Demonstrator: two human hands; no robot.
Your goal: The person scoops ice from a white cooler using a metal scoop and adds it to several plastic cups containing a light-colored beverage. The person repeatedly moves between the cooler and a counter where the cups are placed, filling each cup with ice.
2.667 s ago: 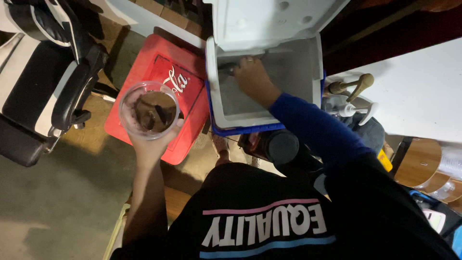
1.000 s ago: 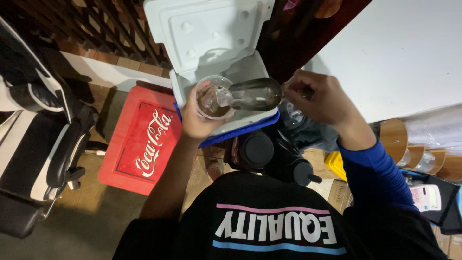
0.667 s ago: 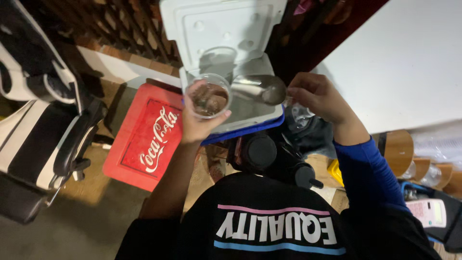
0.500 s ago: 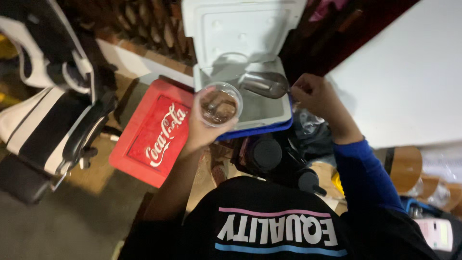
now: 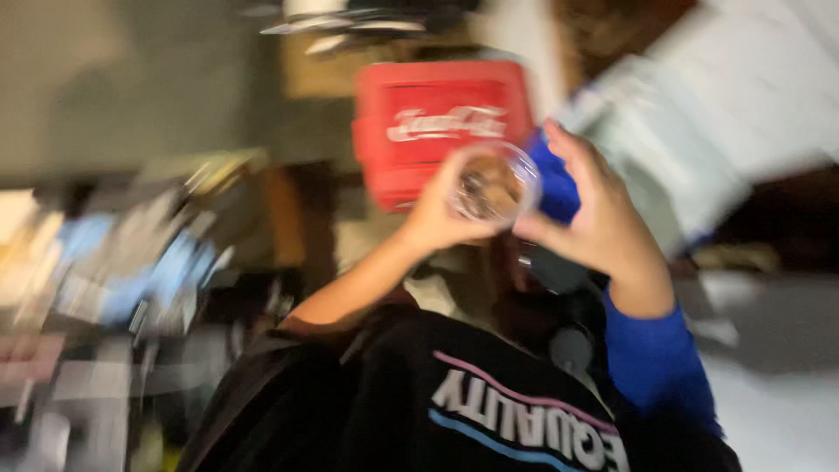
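Head view is blurred: your left hand grips a clear plastic cup with dark contents, mouth facing the camera. Your right hand cups its right side; whether it touches, you cannot tell. Beyond sits a red cooler.

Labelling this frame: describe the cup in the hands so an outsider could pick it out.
Start at the red cooler near the top centre. Just below its right corner, the left hand and right hand close around a clear plastic cup. It is the only see-through round thing there, with something brownish inside.
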